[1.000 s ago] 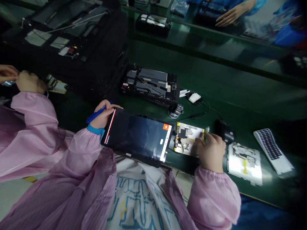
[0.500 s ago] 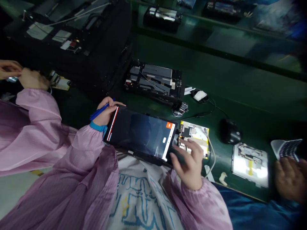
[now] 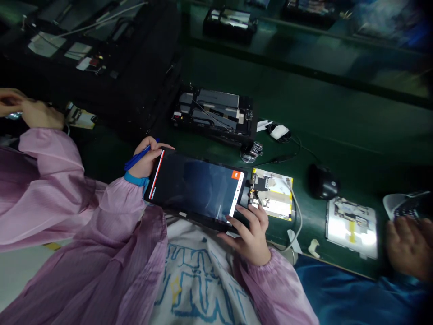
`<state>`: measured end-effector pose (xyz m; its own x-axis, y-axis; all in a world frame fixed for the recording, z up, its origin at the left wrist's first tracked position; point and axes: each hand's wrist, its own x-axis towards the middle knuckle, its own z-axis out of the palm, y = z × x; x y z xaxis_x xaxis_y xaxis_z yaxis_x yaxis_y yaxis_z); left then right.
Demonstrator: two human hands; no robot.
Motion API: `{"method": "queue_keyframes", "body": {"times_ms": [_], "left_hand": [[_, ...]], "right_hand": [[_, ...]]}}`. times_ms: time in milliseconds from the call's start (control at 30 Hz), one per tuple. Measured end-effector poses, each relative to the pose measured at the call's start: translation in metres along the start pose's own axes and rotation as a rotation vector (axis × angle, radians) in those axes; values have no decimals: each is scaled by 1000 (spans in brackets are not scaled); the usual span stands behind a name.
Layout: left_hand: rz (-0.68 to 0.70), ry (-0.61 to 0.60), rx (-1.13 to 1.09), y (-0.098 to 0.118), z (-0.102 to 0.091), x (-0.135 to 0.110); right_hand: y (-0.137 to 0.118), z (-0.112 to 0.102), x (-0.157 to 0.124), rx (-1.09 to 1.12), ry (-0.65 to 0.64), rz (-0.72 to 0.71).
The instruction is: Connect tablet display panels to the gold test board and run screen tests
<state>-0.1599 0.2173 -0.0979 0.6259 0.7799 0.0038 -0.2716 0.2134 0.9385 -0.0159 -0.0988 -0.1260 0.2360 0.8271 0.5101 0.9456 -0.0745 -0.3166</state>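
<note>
A dark tablet (image 3: 194, 189) with a red and white strip at each end lies tilted across my lap at the bench edge. My left hand (image 3: 145, 158) grips its left end and also holds a blue pen (image 3: 137, 158). My right hand (image 3: 252, 232) grips the tablet's right end, thumb on the screen side, fingers curled round the edge. Just right of the tablet lies an opened yellow-backed device (image 3: 272, 194) with its circuit board showing, a white cable (image 3: 296, 221) running past it.
A black fixture (image 3: 214, 115) with cables stands behind the tablet, a small metal part (image 3: 252, 151) beside it. A black mouse (image 3: 323, 183) and a white opened device (image 3: 352, 221) lie to the right. A co-worker's hand (image 3: 407, 246) holds a keypad sheet far right; another person's hands (image 3: 23, 110) are far left.
My right hand left the yellow-backed device and came back to grip the tablet's right end. A co-worker's hand came in at the right and lifted the keypad sheet.
</note>
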Motion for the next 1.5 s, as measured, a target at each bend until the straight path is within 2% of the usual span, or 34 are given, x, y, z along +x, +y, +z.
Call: {"method": "queue_keyframes", "body": {"times_ms": [333,400,467,533,600,667,800,900,1100,1200,1300,1400,1500], "left_hand": [[5,0,39,4,4,-1],[-8,14,49,6,6,-2],[-15,21,51,7,7,-1],[-13,16,52,7,6,0],[-8,6,56,6,4,1],[-7,1,58,5,2,3],[-12,19,91,5,1,4],[-7,49,127,6,3,4],[-18,43,127,8,6,4],[-8,36,149,9,8,4],[22,41,154,11,9,3],[25,42,156,11,8,3],[22,51,153,10,7,3]], "right_hand": [[1,2,-2,-2,-5,-47],[9,-4,1,-5,46,-27],[26,-11,6,-7,143,82],[50,-17,12,-15,205,268],[76,-18,19,-26,146,403],[96,-15,25,-75,19,439],[107,-5,34,-302,-145,488],[103,-2,37,-347,-171,533],[109,-2,34,-256,-136,578],[111,-3,32,-212,-111,555],[111,-8,35,-61,-119,407],[116,-15,46,105,-304,197],[125,-22,66,166,-519,98]]}}
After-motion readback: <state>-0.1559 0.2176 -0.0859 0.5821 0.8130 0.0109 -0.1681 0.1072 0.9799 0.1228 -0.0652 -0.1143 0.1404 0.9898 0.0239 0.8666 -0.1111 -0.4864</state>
